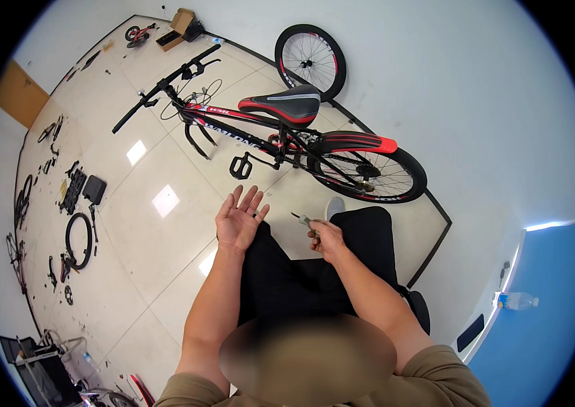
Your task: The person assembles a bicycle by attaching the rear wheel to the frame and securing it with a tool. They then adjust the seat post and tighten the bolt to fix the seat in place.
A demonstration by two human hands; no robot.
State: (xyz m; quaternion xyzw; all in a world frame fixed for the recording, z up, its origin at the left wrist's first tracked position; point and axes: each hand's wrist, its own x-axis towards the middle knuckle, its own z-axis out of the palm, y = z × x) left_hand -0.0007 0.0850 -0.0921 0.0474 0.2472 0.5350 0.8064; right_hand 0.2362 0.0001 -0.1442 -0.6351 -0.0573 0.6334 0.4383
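Observation:
My left hand (238, 222) is raised palm up above my left knee, fingers spread and holding nothing; a dark band shows on one finger. Over my lap, my right hand (329, 241) is closed around a short screwdriver (305, 220), its grey handle in my fingers and its dark shaft pointing up and left. Beyond both hands stands a black and red bicycle (233, 132) with its rear wheel (396, 178) on and no wheel in its fork (199, 140). Its pedal (240, 165) is the part nearest my left hand, and they are apart.
A loose wheel (310, 62) leans on the wall behind the saddle (284, 105). Along the left lie a tire (78, 241), an opened black tool case (73, 192) and scattered parts. A cardboard box (177, 28) sits far back. At right, a bottle (517, 300) lies on a blue surface (539, 346).

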